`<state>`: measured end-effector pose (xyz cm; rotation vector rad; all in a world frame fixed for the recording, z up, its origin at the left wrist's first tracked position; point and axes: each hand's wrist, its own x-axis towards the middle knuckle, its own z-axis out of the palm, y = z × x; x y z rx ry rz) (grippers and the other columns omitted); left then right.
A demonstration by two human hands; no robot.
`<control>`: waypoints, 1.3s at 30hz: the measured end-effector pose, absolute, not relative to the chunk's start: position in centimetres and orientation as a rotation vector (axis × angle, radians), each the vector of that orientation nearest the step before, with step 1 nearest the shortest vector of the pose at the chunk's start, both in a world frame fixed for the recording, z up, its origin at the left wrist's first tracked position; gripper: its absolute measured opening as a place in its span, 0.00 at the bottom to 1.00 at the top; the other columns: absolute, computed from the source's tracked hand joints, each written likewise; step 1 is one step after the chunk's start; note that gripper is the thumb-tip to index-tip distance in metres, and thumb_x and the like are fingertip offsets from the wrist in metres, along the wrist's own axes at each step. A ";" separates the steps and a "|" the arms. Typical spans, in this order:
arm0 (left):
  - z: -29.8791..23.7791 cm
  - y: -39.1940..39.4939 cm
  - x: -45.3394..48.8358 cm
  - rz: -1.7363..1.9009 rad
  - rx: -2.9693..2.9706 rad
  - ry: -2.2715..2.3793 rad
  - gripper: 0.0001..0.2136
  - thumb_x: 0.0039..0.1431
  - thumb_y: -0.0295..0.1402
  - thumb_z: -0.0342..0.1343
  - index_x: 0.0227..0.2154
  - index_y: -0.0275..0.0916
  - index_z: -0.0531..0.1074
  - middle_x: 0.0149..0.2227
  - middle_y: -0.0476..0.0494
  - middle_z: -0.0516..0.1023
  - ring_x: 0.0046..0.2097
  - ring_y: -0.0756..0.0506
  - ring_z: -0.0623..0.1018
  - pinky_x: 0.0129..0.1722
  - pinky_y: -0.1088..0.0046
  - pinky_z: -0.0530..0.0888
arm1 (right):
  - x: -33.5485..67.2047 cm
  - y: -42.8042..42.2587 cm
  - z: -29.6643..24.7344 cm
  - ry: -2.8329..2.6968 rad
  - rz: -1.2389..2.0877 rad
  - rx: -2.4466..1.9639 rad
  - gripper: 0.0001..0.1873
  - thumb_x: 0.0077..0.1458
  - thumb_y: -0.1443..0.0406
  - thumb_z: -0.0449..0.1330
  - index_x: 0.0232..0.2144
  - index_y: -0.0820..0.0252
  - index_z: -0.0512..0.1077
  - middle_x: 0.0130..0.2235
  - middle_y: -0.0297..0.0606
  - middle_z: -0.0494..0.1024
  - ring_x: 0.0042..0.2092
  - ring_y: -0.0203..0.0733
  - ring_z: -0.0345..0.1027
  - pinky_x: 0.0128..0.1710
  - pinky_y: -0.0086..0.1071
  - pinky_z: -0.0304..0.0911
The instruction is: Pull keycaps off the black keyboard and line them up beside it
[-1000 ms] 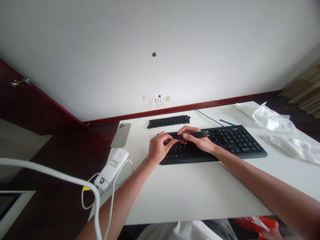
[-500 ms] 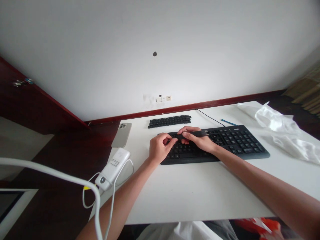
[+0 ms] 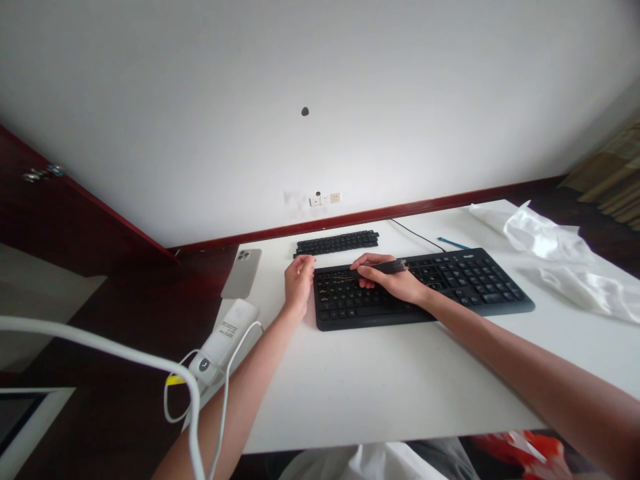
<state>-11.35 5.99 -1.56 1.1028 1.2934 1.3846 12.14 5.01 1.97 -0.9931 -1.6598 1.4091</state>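
Note:
My right hand (image 3: 383, 277) is closed around a black-handled keycap puller (image 3: 390, 267), whose thin wires point left over the keyboard. Beneath that hand lies a black keyboard (image 3: 370, 311); some of its upper area shows bare sockets without caps. My left hand (image 3: 300, 283) is just off the keyboard's left end, fingers pinched together, beside the front left of the removed keycaps. What the pinch holds, if anything, is too small to make out. The loose black keycaps (image 3: 340, 243) stand in tight rows behind the keyboard.
A phone (image 3: 241, 273) lies at the table's left edge, with a white power bank (image 3: 227, 337) and its cable nearer me. A blue stick-like tool (image 3: 454, 243) lies behind the keyboard. Crumpled white plastic wrapping (image 3: 545, 233) covers the right side.
My left hand has moved left and away from the puller's tip, toward the keycap rows. My right hand stays over the keyboard with the puller, its wires now showing.

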 end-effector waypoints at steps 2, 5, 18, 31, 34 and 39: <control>-1.5 6.0 -11.3 1.354 1.083 1.289 0.11 0.60 0.43 0.60 0.31 0.40 0.71 0.22 0.57 0.60 0.23 0.53 0.60 0.23 0.77 0.55 | 12.1 5.0 1.9 -1.657 1.408 -0.990 0.18 0.64 0.51 0.63 0.43 0.60 0.78 0.30 0.36 0.79 0.31 0.38 0.70 0.35 0.33 0.68; -1.5 6.0 -11.2 1.352 1.218 1.309 0.12 0.60 0.42 0.60 0.30 0.39 0.72 0.24 0.54 0.67 0.26 0.52 0.66 0.27 0.77 0.62 | 12.1 5.1 1.9 -1.659 1.406 -0.982 0.19 0.64 0.51 0.63 0.43 0.61 0.78 0.30 0.36 0.79 0.31 0.38 0.70 0.34 0.32 0.68; -1.5 5.5 -12.0 0.964 1.999 1.639 0.15 0.74 0.41 0.48 0.43 0.46 0.80 0.44 0.45 0.80 0.44 0.44 0.80 0.46 0.70 0.72 | 12.2 5.1 1.8 -1.664 1.431 -0.975 0.17 0.64 0.53 0.64 0.43 0.61 0.77 0.30 0.36 0.79 0.31 0.37 0.70 0.35 0.32 0.68; -0.9 4.9 -11.5 0.824 2.088 1.733 0.11 0.70 0.39 0.54 0.33 0.43 0.76 0.38 0.49 0.81 0.40 0.46 0.80 0.39 0.71 0.68 | 11.8 4.4 1.9 -1.693 1.481 -0.967 0.16 0.63 0.55 0.65 0.44 0.62 0.78 0.31 0.37 0.79 0.32 0.38 0.72 0.36 0.32 0.70; -0.7 4.9 -11.4 0.818 2.092 1.728 0.10 0.69 0.37 0.54 0.33 0.44 0.76 0.38 0.49 0.82 0.41 0.45 0.81 0.41 0.71 0.69 | 11.9 4.5 1.8 -1.694 1.485 -0.962 0.16 0.63 0.55 0.65 0.44 0.62 0.78 0.31 0.37 0.80 0.32 0.38 0.72 0.35 0.32 0.70; -0.6 4.8 -11.4 0.827 2.091 1.720 0.09 0.69 0.36 0.54 0.33 0.44 0.77 0.38 0.50 0.82 0.42 0.45 0.81 0.42 0.70 0.70 | 11.9 4.6 1.6 -1.692 1.487 -0.943 0.16 0.63 0.54 0.65 0.44 0.61 0.78 0.31 0.37 0.80 0.32 0.38 0.72 0.35 0.32 0.70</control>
